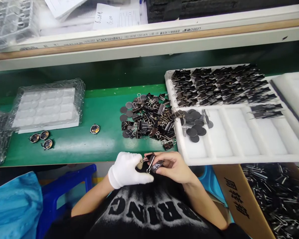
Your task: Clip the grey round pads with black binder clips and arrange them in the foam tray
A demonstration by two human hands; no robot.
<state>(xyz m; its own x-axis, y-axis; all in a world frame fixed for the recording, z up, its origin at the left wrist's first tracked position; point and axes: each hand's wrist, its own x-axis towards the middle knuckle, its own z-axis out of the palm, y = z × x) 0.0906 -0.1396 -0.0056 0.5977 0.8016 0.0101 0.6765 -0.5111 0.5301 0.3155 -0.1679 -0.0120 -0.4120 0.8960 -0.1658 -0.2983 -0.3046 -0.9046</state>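
My left hand (129, 169), in a white glove with bare fingertips, holds the wire handle of a black binder clip (150, 159) in front of my shirt. My right hand (175, 167), bare, pinches a dark round piece (157, 166) against the same clip. Just beyond my hands, a heap of black binder clips (151, 116) lies on the green table (104, 109), with grey discs (123, 110) along its left side. More grey discs (195, 126) lie on the near left part of the white foam tray (221, 161).
Rows of black clips (219, 84) fill the tray's far side. Clear plastic trays (48, 106) stand at the left, near several small round clip pieces (48, 144). A cardboard box (235, 196) of clips sits low at the right. A blue stool (64, 186) is below left.
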